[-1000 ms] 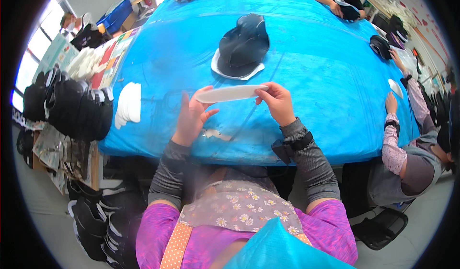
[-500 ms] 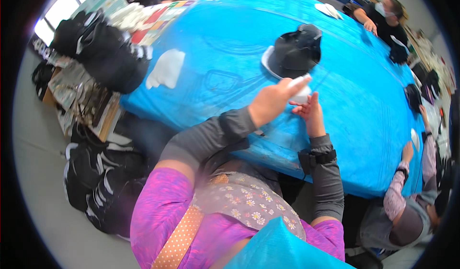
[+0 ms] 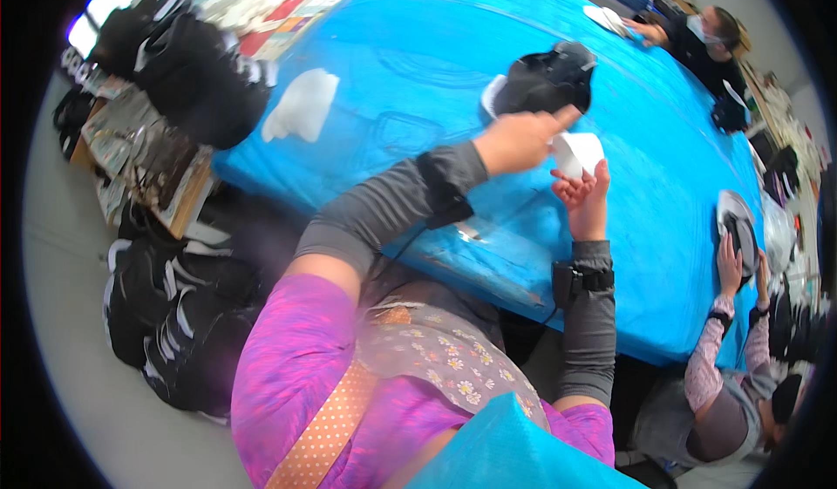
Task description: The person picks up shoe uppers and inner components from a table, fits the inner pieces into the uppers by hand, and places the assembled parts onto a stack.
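A small white curved piece (image 3: 578, 154), of a kind I cannot make out, is held up over the blue-covered table (image 3: 418, 175). My right hand (image 3: 586, 200) grips its lower edge between thumb and curled fingers. Closing on its left side, my left hand (image 3: 523, 145) has one finger stretched out past the top; its other fingers are bent and partly hidden. Just beyond my hands sits a black cap (image 3: 547, 79) with a white edge at its brim. Farther left lies a flat white pile (image 3: 301, 105) of similar-looking material.
Stacked black caps (image 3: 187, 75) stand at the table's left corner, with more black caps (image 3: 187, 328) below. A co-worker (image 3: 711, 49) at the far right touches a white piece (image 3: 604, 20). Another person's hands (image 3: 731, 267) hold a grey-and-black cap (image 3: 739, 227) at the right edge.
Both my hands have moved slightly right with the white piece, which now shows more of its face. The nearby person has picked up a cap; the far co-worker has reached to a white piece.
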Available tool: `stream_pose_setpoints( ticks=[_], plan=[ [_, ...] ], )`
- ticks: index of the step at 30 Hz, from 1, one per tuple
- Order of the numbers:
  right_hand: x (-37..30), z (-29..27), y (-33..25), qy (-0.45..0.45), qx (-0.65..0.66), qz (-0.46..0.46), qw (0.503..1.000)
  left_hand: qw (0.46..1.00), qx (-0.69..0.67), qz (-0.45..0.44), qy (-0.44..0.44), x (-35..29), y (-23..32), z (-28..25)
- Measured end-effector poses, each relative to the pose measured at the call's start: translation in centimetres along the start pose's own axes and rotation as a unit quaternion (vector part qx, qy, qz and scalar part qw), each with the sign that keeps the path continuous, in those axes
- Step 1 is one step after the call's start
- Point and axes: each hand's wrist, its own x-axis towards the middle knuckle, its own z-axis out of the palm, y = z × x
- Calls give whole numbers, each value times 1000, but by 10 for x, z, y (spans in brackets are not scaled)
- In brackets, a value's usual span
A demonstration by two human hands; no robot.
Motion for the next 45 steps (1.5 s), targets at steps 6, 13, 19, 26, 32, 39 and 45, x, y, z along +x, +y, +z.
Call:
stream_pose_setpoints(
  ticks=[6,13,19,26,32,39,45],
  plan=[
    [10,-7,0,90,5,-46,995,967,223,-112,-46,-5,-70,21],
    [6,-8,-7,101,-11,-84,991,964,240,-81,-80,3,-57,11],
    [3,-1,-12,103,-16,-78,991,966,217,69,-125,9,-55,9],
    [5,-5,-8,108,-23,-105,988,997,51,-11,-48,7,-62,0],
    [5,-16,-7,105,27,-155,982,843,-477,-239,69,-23,-10,-45],
    [-3,2,-12,22,-8,-211,977,819,-489,-222,-201,-141,84,-40],
    [-2,-3,-7,-47,5,-228,972,705,-430,104,-554,-111,83,-129]
  ],
)
